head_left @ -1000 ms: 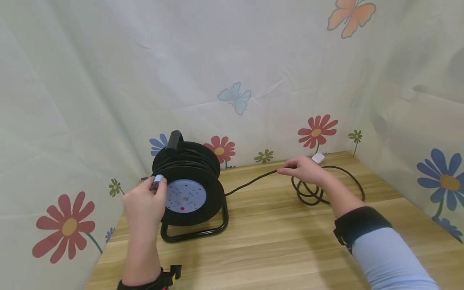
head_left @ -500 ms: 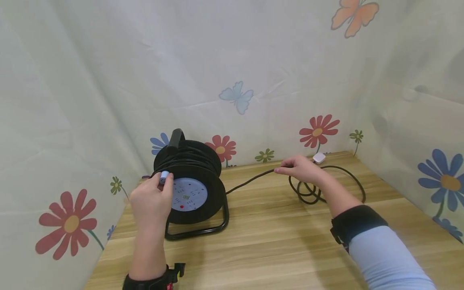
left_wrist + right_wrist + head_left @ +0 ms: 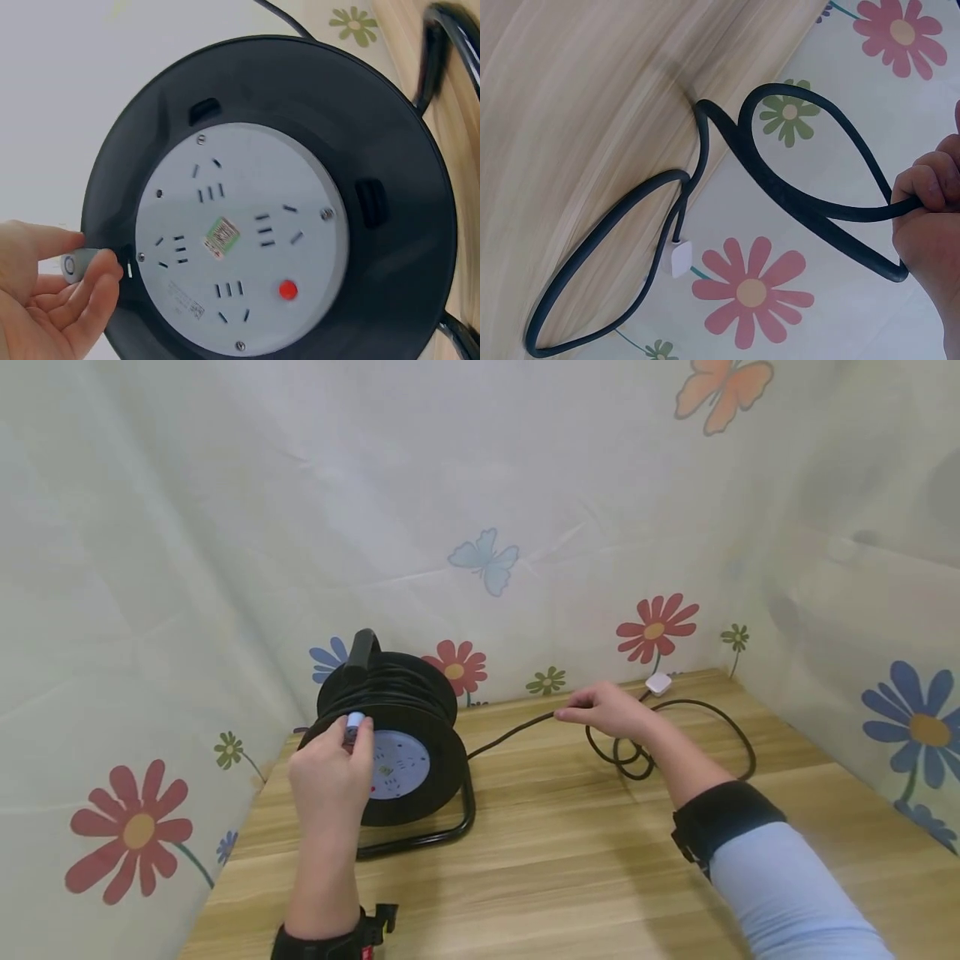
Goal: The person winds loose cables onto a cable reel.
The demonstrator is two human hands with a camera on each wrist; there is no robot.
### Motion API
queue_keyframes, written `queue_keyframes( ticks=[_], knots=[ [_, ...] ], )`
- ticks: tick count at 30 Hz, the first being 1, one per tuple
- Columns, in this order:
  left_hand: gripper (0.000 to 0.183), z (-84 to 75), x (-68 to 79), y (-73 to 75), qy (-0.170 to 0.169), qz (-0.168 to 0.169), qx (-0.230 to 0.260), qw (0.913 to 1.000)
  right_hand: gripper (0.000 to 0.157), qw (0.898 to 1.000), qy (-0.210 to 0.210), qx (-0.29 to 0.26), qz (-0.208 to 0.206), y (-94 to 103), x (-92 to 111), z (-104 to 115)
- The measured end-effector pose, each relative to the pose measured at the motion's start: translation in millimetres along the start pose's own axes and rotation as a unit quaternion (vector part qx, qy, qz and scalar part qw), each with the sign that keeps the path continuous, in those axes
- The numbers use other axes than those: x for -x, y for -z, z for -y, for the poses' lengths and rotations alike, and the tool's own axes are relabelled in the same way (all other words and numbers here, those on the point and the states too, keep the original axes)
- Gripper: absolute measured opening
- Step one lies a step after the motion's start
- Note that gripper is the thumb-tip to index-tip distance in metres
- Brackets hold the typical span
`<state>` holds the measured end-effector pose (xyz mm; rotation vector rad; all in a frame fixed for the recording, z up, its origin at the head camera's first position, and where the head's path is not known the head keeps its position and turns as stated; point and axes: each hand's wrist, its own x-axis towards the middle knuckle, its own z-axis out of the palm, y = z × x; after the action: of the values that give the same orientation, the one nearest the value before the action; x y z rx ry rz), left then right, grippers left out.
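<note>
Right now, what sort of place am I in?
Probably a screened-off work corner: a wood-grain tabletop, flower-printed sheeting behind it and on both sides, and a black cable reel standing on top.

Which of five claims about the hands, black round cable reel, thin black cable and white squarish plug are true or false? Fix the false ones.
1. The left hand pinches the pale blue-grey cylindrical knob on the black round cable reel. True.
2. The right hand pinches the thin black cable. True.
3. All the cable is wound on the reel. False: a looped length runs out to the white squarish plug.
4. The plug is apart from the reel. True.
5. The light grey round socket panel has a green button. False: its round button is red.
</note>
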<state>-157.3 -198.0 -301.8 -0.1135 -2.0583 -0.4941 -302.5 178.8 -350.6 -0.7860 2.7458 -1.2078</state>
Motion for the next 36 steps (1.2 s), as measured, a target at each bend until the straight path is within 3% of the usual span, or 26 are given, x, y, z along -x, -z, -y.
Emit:
queue_keyframes(
  ticks=[5, 11, 14, 18, 23, 27, 32, 36],
  knots=[
    [0.035, -6.0, -0.9, -2.4, 0.050, 0.006, 0.038, 0.9980, 0.026, 1.000, 0.006, 0.002, 0.005, -4.0, -4.3, 1.4],
    [0.042, -10.2, -3.5, -4.7, 0.133, 0.061, 0.089, 0.9852, 0.028, 1.000, 0.007, 0.002, 0.010, -9.8, -6.1, 8.1],
    [0.045, -9.2, -6.4, -6.2, 0.183, 0.103, 0.142, 0.9674, 0.030, 1.000, 0.012, 0.004, 0.014, -12.2, -6.8, 12.5],
    [0.050, -5.7, -9.0, -9.0, 0.238, 0.144, 0.225, 0.9340, 0.026, 1.000, 0.025, 0.007, 0.018, -14.5, -8.6, 15.7],
    [0.048, -3.6, -9.3, -15.3, 0.276, 0.160, 0.316, 0.8934, 0.022, 0.999, 0.034, 0.005, 0.020, -16.5, -11.0, 16.8],
    [0.046, -4.1, -8.4, -21.8, 0.299, 0.163, 0.363, 0.8675, 0.021, 0.999, 0.043, 0.003, 0.023, -19.1, -12.7, 17.8],
    [0.046, -6.2, -6.8, -27.4, 0.313, 0.173, 0.394, 0.8467, 0.021, 0.998, 0.047, 0.001, 0.028, -22.3, -13.4, 21.0],
    [0.045, -8.2, -5.7, -30.4, 0.312, 0.179, 0.403, 0.8414, 0.022, 0.998, 0.050, 0.006, 0.032, -25.1, -16.0, 24.0]
  ],
)
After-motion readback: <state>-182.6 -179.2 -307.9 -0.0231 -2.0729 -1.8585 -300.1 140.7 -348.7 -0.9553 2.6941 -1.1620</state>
